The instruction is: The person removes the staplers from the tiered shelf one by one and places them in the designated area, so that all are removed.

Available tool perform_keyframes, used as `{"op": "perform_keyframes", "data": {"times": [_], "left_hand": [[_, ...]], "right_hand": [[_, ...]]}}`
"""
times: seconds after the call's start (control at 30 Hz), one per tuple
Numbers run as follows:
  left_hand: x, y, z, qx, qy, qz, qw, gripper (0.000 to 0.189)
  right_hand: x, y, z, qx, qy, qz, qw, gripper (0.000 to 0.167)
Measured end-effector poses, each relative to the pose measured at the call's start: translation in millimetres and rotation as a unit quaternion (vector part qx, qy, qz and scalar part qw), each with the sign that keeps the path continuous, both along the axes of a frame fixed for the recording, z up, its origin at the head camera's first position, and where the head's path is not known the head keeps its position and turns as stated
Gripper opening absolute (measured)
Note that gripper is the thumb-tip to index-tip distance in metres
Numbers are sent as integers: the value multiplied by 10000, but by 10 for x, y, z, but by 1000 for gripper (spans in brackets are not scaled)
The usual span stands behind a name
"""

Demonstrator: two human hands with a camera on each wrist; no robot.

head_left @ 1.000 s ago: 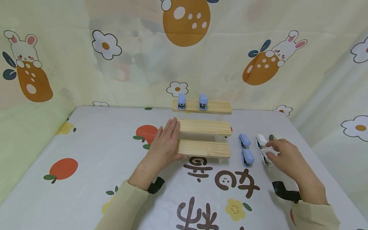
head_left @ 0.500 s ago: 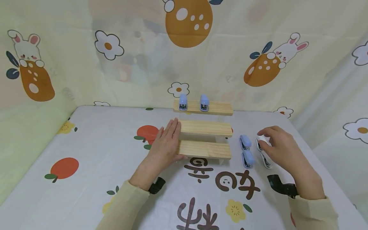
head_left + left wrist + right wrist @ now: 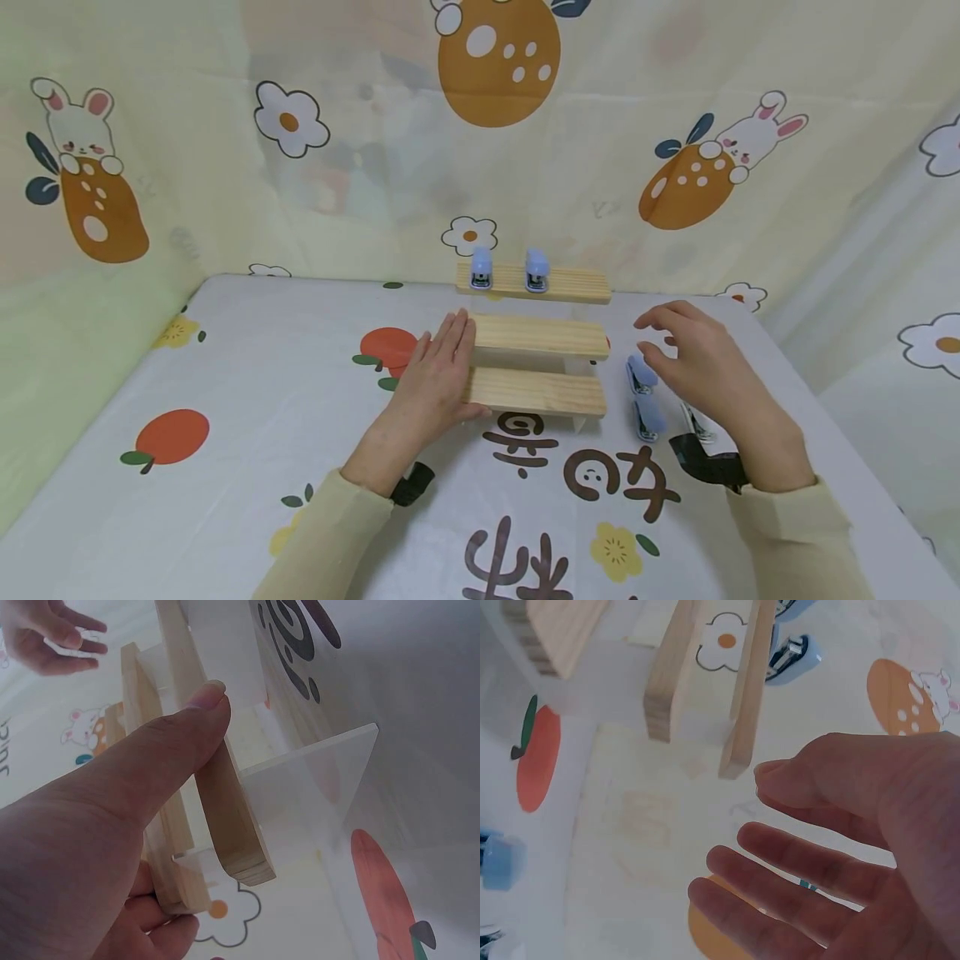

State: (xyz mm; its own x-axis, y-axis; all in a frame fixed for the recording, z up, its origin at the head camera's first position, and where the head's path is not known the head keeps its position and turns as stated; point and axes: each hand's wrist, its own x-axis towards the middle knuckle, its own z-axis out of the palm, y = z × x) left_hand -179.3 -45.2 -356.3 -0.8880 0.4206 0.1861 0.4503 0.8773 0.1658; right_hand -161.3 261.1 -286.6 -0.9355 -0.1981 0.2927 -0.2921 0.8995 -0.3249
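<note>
A three-tier wooden shelf [image 3: 536,392] stands on the table, its boards on clear supports. My left hand [image 3: 433,367] lies against its left end with straight fingers; in the left wrist view the thumb [image 3: 202,712] rests on the front board. Two blue mini staplers [image 3: 481,268] stand on the top board. My right hand [image 3: 701,358] hovers right of the shelf, fingers loosely bent and nothing between them. Just under and left of it, two blue staplers [image 3: 648,417] lie on the table. A white stapler [image 3: 697,422] shows partly beside the wrist; the spot of the other white one is hidden.
A white printed cloth [image 3: 255,467] covers the table. Behind it hangs a pale curtain [image 3: 360,208] with rabbits and flowers, close to the shelf's back. A black wrist strap mount [image 3: 705,462] sticks out from the right wrist.
My right hand has moved left and away from me, from over the white staplers to near the blue ones. My left hand stays on the shelf. The head view has shifted slightly.
</note>
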Motion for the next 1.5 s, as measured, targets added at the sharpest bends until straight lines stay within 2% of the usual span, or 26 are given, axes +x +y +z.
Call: {"op": "perform_keyframes", "data": {"times": [0.3,0.8,1.0,1.33,1.5], "left_hand": [[-8,6,-3,37,-116,55,9999,125],[-11,-1,-3,126,-215,47,9997,124],[-19,5,-5,57,-219,71,9997,124],[-18,-2,0,28,-235,63,9997,124],[-17,-3,5,35,-273,47,9996,124]], "right_hand": [[-114,-195,117,67,414,394,9983,22],[-335,-549,264,-66,568,579,9967,29],[-430,-688,265,-130,715,836,9938,32],[-597,-920,227,-33,570,1140,9918,42],[-680,-1018,179,129,354,1023,9940,45]]}}
